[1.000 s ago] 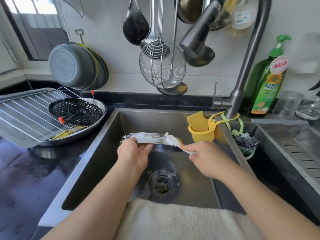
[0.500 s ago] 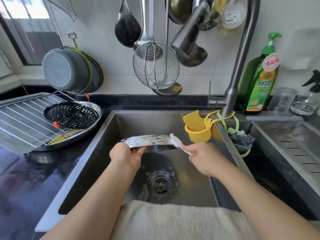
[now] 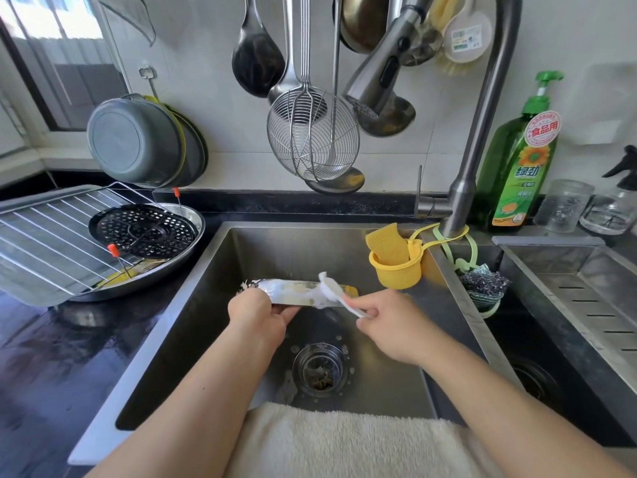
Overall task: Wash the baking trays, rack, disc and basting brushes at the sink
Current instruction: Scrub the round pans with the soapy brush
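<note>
Over the sink [image 3: 220,270] my left hand [image 3: 258,319] grips the left end of a soapy metal baking tray [image 3: 293,293], held edge-on. My right hand [image 3: 389,326] pinches a white scrubbing cloth [image 3: 332,291] against the tray's right end. On the left counter a wire rack [image 3: 51,236] lies across a rectangular tray [image 3: 20,208]. Beside it a black perforated disc [image 3: 144,231] sits in a round metal pan [image 3: 193,236]. Two red-tipped basting brush handles [image 3: 113,251] stick out there.
The faucet [image 3: 482,115] arches over the sink with its spray head [image 3: 375,77] among hanging ladles and a wire skimmer [image 3: 312,139]. A yellow sponge holder [image 3: 396,267], a scourer [image 3: 482,281] and a green soap bottle [image 3: 517,167] stand right. A towel [image 3: 344,439] drapes the front edge.
The cloth in my right hand has slid a little along the tray's right end. My left hand keeps its grip on the tray.
</note>
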{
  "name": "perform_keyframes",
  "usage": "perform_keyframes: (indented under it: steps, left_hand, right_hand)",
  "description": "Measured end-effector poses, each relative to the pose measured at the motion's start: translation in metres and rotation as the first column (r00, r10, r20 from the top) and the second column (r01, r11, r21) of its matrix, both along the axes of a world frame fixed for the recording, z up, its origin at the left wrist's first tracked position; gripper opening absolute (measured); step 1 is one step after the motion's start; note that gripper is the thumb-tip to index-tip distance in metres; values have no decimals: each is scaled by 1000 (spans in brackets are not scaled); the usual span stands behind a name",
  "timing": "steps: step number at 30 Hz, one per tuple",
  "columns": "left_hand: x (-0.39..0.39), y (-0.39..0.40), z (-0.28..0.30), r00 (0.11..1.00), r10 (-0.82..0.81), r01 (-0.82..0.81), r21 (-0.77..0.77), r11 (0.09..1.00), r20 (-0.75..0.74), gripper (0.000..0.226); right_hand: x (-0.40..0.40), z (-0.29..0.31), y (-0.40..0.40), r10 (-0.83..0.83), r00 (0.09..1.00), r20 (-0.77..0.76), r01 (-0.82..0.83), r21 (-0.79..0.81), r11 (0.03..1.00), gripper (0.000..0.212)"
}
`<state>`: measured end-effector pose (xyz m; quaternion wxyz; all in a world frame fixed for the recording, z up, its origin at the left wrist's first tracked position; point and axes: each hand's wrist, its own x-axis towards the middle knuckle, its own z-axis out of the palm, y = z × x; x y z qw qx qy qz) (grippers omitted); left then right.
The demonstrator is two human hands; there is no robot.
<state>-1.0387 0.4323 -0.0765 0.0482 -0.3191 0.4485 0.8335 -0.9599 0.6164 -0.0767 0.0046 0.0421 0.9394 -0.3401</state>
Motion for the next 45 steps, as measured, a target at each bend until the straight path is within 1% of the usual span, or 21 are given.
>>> perform_keyframes:
  steps: [2, 3, 4, 6, 8, 13, 14, 17, 19, 21, 24, 25, 27, 28, 31, 33, 34, 36, 39, 42, 45]
  left_hand:
    - [-2, 0, -2, 1000, -20, 20, 0, 1000, -2, 36]
    - [-2, 1, -2, 999, -32, 32, 2, 1000, -4, 37]
    - [-1, 2, -1, 999, -44, 44, 4, 999, -12, 37]
    - [3, 6, 1, 998, -58, 58, -7, 998, -11, 38]
    - [4, 7, -1, 997, -81, 81, 10, 997, -13, 38]
    - [-2, 0, -5, 997, -73, 74, 63, 995, -19, 38]
    - [-1, 0, -4, 998, -58, 59, 64, 996, -19, 35]
    - [-2, 0, -4, 997, -22, 30, 118, 993, -69, 25]
    - [-2, -2, -3, 987, 11, 23, 212, 977, -157, 33]
    - [-2, -1, -1, 974, -3, 63, 260, 963, -226, 39]
    - [7, 13, -1, 965, -205, 235, 201, 951, -161, 35]
    - [9, 16, -1, 968, -221, 239, 167, 956, -121, 36]
    - [6, 16, -3, 980, -168, 181, 125, 976, -104, 37]
    - [1, 12, -5, 984, -129, 146, 150, 978, -120, 37]
    - [-3, 0, -3, 992, -14, 37, 187, 982, -125, 37]
    - [-2, 1, -1, 991, -16, 39, 172, 984, -132, 36]
    - [1, 5, -1, 992, -45, 64, 156, 986, -120, 34]
    - [8, 15, 0, 990, -115, 124, 114, 986, -86, 30]
    - [9, 16, -1, 991, -107, 111, 54, 992, -87, 25]
    - [7, 7, 2, 994, -43, 49, 59, 997, -100, 27]
    - [5, 5, 2, 996, -1, 7, 67, 998, -95, 28]
  right_hand:
    - [-4, -3, 11, -98, 994, 37, 95, 83, 992, 48]
    - [-4, -3, 11, -110, 993, 42, 106, 95, 990, 48]
    - [-4, -2, 6, -91, 995, 38, 88, 78, 993, 48]
    - [-1, -1, -13, 28, 1000, 13, -29, 27, 999, 48]
    - [2, -4, -29, 117, 993, -13, -116, 54, 992, 50]
    - [0, 1, 1, -77, 997, 27, 69, 223, 972, 53]
    - [1, 2, 2, -74, 997, 33, 65, 226, 972, 53]
    - [3, 1, -15, 21, 1000, -8, -20, 128, 992, 52]
    - [-2, -3, -18, 59, 996, -61, -54, 77, 996, 52]
    - [-5, -2, -13, 24, 997, -73, -17, 88, 996, 52]
    - [-3, 0, -9, 5, 1000, -22, -2, 107, 994, 52]
    - [-1, 1, -12, 22, 1000, -9, -21, 96, 995, 51]
    - [0, 0, -18, 47, 999, -19, -46, 69, 997, 51]
    - [-1, 0, -17, 34, 999, -36, -32, 73, 997, 50]
    - [-7, -1, -3, -67, 998, -21, 70, 142, 987, 53]
    - [-6, -2, 4, -103, 994, 34, 93, 206, 974, 53]
    - [-5, -2, 1, -97, 994, 50, 86, 195, 977, 53]
    - [-2, -1, -13, -27, 998, 48, 21, 125, 992, 51]
    - [-2, -6, -29, 99, 995, 23, -101, 69, 993, 50]
    - [-8, -8, -12, -5, 1000, 12, 4, 108, 994, 49]
    - [-9, -7, 5, -110, 991, 82, 92, 198, 976, 52]
